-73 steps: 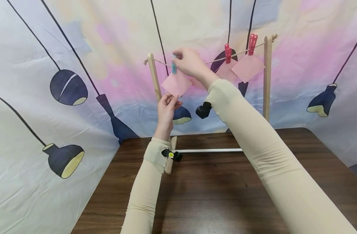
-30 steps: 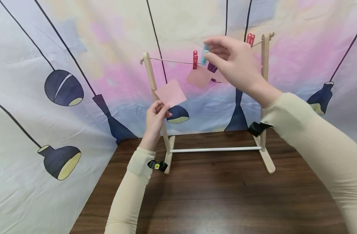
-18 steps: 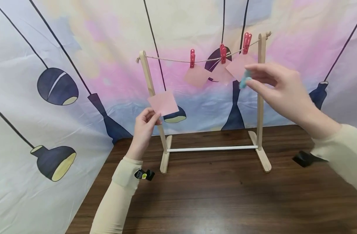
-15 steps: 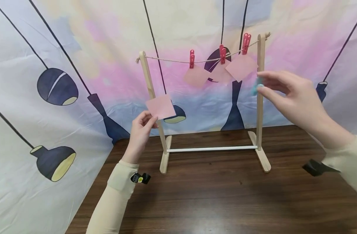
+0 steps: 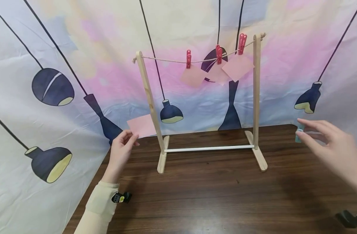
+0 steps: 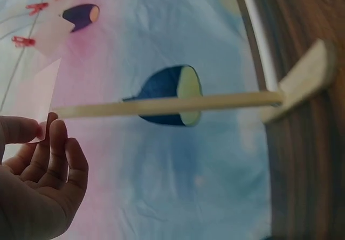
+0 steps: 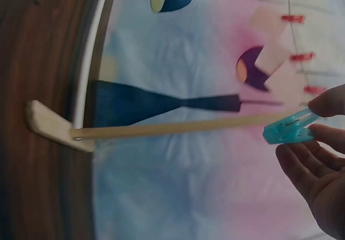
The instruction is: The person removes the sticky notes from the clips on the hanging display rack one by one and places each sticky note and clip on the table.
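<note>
Lamp-patterned cloth (image 5: 193, 19) backs the rope (image 5: 172, 60), three notes (image 5: 217, 72) pegged from its middle to right end; left hand (image 5: 121, 151) pinches an unpegged note (image 5: 143, 125), right hand (image 5: 331, 143) a blue peg (image 7: 283, 132)

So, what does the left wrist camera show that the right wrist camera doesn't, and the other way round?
Only the left wrist view: the left hand, pinching a pink paper square between thumb and fingers.

Only the right wrist view: the right hand, holding a teal clothespin.

Both: the white rod, the dark wooden table, the lamp-patterned cloth behind, and the three red clothespins along the string, blurry in the right wrist view.
</note>
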Demonstrator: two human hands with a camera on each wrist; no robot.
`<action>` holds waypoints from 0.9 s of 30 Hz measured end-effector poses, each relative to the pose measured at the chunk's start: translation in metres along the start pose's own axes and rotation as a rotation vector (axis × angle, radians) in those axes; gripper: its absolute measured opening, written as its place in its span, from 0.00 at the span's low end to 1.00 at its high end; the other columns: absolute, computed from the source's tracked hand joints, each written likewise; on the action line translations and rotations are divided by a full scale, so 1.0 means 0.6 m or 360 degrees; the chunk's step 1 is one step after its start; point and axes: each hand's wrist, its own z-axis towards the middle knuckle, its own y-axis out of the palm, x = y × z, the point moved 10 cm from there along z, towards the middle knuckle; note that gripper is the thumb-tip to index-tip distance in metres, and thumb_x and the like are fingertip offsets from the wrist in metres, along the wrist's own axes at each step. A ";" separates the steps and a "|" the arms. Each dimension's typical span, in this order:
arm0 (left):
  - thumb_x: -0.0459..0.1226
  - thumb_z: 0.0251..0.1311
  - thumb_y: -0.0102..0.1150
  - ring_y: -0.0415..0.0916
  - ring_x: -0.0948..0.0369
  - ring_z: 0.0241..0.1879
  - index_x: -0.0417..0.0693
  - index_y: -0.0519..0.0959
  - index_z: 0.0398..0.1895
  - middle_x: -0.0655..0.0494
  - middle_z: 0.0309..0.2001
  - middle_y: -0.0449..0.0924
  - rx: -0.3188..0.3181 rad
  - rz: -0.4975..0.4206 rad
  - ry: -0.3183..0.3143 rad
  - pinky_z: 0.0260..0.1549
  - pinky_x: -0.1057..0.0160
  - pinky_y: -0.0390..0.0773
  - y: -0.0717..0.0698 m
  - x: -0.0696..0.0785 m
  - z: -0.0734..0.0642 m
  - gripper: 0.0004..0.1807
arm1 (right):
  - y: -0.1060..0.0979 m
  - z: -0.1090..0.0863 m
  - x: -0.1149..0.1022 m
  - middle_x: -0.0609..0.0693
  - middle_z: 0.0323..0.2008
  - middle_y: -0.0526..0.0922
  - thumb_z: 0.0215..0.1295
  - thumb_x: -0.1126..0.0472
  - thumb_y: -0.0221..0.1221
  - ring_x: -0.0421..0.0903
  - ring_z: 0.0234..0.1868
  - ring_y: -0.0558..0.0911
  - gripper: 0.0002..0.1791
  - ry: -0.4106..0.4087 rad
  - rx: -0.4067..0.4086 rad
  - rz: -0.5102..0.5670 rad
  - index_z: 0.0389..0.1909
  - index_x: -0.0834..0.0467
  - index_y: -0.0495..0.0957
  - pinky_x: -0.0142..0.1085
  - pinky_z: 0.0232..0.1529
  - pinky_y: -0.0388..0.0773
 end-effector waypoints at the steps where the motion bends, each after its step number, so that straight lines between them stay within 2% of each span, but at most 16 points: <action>1: 0.37 0.73 0.58 0.80 0.66 0.28 0.32 0.76 0.45 0.70 0.30 0.81 0.0014 0.0012 -0.0023 0.36 0.70 0.77 -0.006 -0.008 -0.005 0.13 | 0.003 -0.005 0.012 0.32 0.51 0.72 0.71 0.60 0.62 0.14 0.46 0.67 0.25 0.0022 0.0000 0.0001 0.68 0.56 0.75 0.07 0.43 0.60; 2: 0.37 0.73 0.58 0.79 0.67 0.28 0.31 0.76 0.44 0.70 0.30 0.81 0.0029 0.0021 -0.0041 0.35 0.71 0.76 -0.012 -0.016 -0.010 0.13 | 0.005 -0.010 0.023 0.28 0.50 0.70 0.71 0.59 0.62 0.14 0.46 0.67 0.25 0.0044 0.0001 0.0000 0.68 0.56 0.74 0.07 0.43 0.59; 4: 0.38 0.73 0.58 0.79 0.67 0.28 0.32 0.76 0.44 0.69 0.29 0.81 0.0055 0.0050 -0.0079 0.34 0.71 0.76 -0.023 -0.033 -0.019 0.13 | 0.008 -0.019 0.045 0.28 0.51 0.68 0.72 0.59 0.61 0.15 0.46 0.66 0.25 0.0087 -0.0005 -0.0003 0.68 0.58 0.73 0.06 0.42 0.59; 9: 0.37 0.73 0.57 0.79 0.67 0.27 0.32 0.77 0.47 0.70 0.29 0.79 0.0094 0.0115 -0.0179 0.33 0.72 0.76 -0.047 -0.077 -0.039 0.13 | 0.019 -0.036 0.096 0.39 0.50 0.72 0.72 0.57 0.61 0.13 0.43 0.63 0.24 0.0165 0.0024 -0.0070 0.66 0.62 0.75 0.07 0.38 0.59; 10: 0.37 0.73 0.57 0.79 0.66 0.27 0.32 0.77 0.48 0.71 0.30 0.79 0.0099 0.0118 -0.0189 0.34 0.72 0.77 -0.052 -0.084 -0.042 0.13 | 0.022 -0.040 0.106 0.38 0.50 0.73 0.71 0.58 0.62 0.12 0.42 0.64 0.23 0.0171 0.0041 -0.0071 0.64 0.62 0.77 0.07 0.38 0.59; 13: 0.36 0.73 0.58 0.79 0.66 0.26 0.32 0.78 0.48 0.71 0.29 0.79 0.0114 0.0164 -0.0196 0.32 0.72 0.77 -0.063 -0.100 -0.050 0.13 | 0.036 -0.051 0.134 0.44 0.48 0.77 0.69 0.58 0.64 0.10 0.40 0.62 0.22 0.0174 0.0062 -0.0114 0.60 0.64 0.79 0.09 0.36 0.59; 17: 0.37 0.72 0.58 0.80 0.65 0.26 0.33 0.79 0.46 0.69 0.27 0.80 0.0102 0.0269 -0.0202 0.31 0.72 0.76 -0.071 -0.118 -0.055 0.12 | 0.061 -0.061 0.169 0.64 0.46 0.79 0.68 0.59 0.64 0.09 0.38 0.59 0.21 0.0181 0.0034 -0.0200 0.57 0.68 0.80 0.16 0.32 0.61; 19: 0.38 0.73 0.58 0.80 0.64 0.26 0.34 0.79 0.45 0.65 0.27 0.81 0.0076 0.0341 -0.0224 0.30 0.71 0.76 -0.073 -0.128 -0.058 0.12 | 0.077 -0.063 0.184 0.66 0.45 0.78 0.69 0.59 0.64 0.19 0.37 0.72 0.21 0.0193 -0.0001 -0.0256 0.56 0.69 0.79 0.25 0.33 0.68; 21: 0.38 0.72 0.58 0.81 0.61 0.27 0.35 0.80 0.44 0.60 0.28 0.82 0.0044 0.0406 -0.0258 0.29 0.70 0.75 -0.074 -0.140 -0.061 0.12 | 0.094 -0.065 0.197 0.68 0.45 0.78 0.70 0.59 0.62 0.39 0.36 0.82 0.22 0.0203 -0.0049 -0.0285 0.56 0.71 0.78 0.39 0.35 0.74; 22: 0.38 0.73 0.57 0.81 0.60 0.27 0.35 0.80 0.44 0.57 0.28 0.82 0.0025 0.0436 -0.0278 0.29 0.70 0.75 -0.074 -0.146 -0.061 0.12 | 0.100 -0.066 0.203 0.69 0.44 0.77 0.70 0.59 0.62 0.51 0.37 0.84 0.22 0.0202 -0.0068 -0.0298 0.56 0.72 0.77 0.46 0.36 0.75; 24: 0.39 0.72 0.58 0.81 0.57 0.29 0.35 0.80 0.45 0.52 0.30 0.82 -0.0012 0.0483 -0.0323 0.29 0.69 0.74 -0.073 -0.159 -0.063 0.12 | 0.111 -0.067 0.214 0.71 0.44 0.76 0.71 0.59 0.61 0.71 0.41 0.80 0.22 0.0201 -0.0116 -0.0299 0.56 0.73 0.76 0.59 0.37 0.73; 25: 0.39 0.72 0.58 0.81 0.55 0.29 0.35 0.80 0.45 0.50 0.31 0.82 -0.0033 0.0505 -0.0344 0.28 0.69 0.74 -0.073 -0.166 -0.063 0.13 | 0.115 -0.067 0.220 0.72 0.45 0.76 0.71 0.59 0.61 0.73 0.41 0.80 0.23 0.0200 -0.0137 -0.0294 0.56 0.73 0.76 0.63 0.38 0.71; 27: 0.39 0.72 0.58 0.81 0.55 0.30 0.34 0.79 0.46 0.46 0.32 0.82 -0.0077 0.0535 -0.0383 0.28 0.68 0.74 -0.070 -0.178 -0.064 0.14 | 0.121 -0.067 0.231 0.74 0.45 0.76 0.72 0.59 0.61 0.73 0.41 0.80 0.23 0.0203 -0.0175 -0.0305 0.56 0.74 0.76 0.63 0.37 0.71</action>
